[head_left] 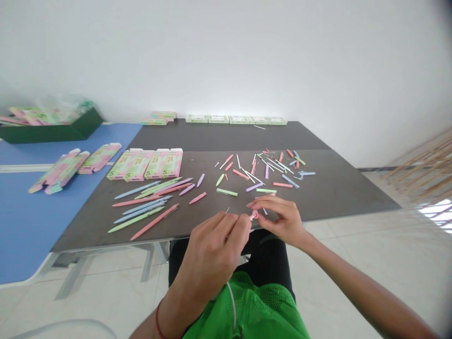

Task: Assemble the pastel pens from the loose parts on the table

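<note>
Over the table's front edge, my left hand (219, 242) and my right hand (282, 219) meet. Between my right thumb and fingers is a small pink pen part (255, 214), its round end turned toward me. My left hand is closed, its fingertips pinching a thin whitish piece at that round end; most of it is hidden. Just beyond my hands lie loose pen barrels, among them a green barrel (227, 192) and a purple barrel (254, 187), with white refills (250, 176) and pen tips such as a pink tip (197, 198).
Assembled pens (155, 221) lie in a group at left, below several flat pink-green boxes (155, 165). More boxes (219, 119) line the dark table's (328, 188) back edge. A dark green bin (52, 133) and folded cartons (60, 172) rest on the blue table (21, 226).
</note>
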Demonstrator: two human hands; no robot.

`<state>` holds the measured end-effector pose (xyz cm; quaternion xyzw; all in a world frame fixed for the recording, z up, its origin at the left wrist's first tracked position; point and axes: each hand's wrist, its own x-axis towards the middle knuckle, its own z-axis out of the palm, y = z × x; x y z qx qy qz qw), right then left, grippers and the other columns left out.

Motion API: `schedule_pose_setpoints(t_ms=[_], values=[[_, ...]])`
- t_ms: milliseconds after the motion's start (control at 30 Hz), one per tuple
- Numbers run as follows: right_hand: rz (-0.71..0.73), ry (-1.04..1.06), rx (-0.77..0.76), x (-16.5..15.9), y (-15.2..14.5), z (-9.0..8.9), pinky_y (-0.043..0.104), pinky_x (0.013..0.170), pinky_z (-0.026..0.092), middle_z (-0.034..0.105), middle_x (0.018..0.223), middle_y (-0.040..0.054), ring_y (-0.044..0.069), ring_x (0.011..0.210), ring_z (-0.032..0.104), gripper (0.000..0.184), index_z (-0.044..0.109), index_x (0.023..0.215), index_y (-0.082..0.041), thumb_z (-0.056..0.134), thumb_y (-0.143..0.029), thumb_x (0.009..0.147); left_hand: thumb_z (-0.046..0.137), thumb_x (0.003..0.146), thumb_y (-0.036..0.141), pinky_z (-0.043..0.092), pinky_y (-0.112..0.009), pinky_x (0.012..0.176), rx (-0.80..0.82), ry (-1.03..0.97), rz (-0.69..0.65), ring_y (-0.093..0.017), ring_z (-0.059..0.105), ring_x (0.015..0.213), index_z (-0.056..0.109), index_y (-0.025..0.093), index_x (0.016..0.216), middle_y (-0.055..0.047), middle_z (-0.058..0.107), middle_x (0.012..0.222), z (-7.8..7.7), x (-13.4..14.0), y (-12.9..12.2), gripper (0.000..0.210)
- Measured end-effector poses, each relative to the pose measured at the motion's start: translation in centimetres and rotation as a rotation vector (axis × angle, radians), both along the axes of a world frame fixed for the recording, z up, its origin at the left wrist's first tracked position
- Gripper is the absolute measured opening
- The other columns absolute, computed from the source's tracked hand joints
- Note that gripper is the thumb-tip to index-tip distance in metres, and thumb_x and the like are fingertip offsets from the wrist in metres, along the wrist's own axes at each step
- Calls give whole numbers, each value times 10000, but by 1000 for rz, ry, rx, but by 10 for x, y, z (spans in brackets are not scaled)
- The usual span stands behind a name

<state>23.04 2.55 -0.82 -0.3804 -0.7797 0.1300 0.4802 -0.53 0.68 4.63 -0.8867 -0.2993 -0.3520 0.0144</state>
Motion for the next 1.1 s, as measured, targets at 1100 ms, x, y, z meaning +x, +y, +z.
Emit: schedule_pose_setpoints(t_ms=[1100], values=[[-13, 28, 22, -3, 3, 6, 337, 825, 635, 800, 992, 79, 216, 914, 766, 132, 758, 1068, -228, 706, -191, 952, 650, 1045, 220, 533, -284, 749, -110, -179, -87, -153, 711, 827, 676, 188, 1068, -25, 748, 916, -13, 22, 25, 47]])
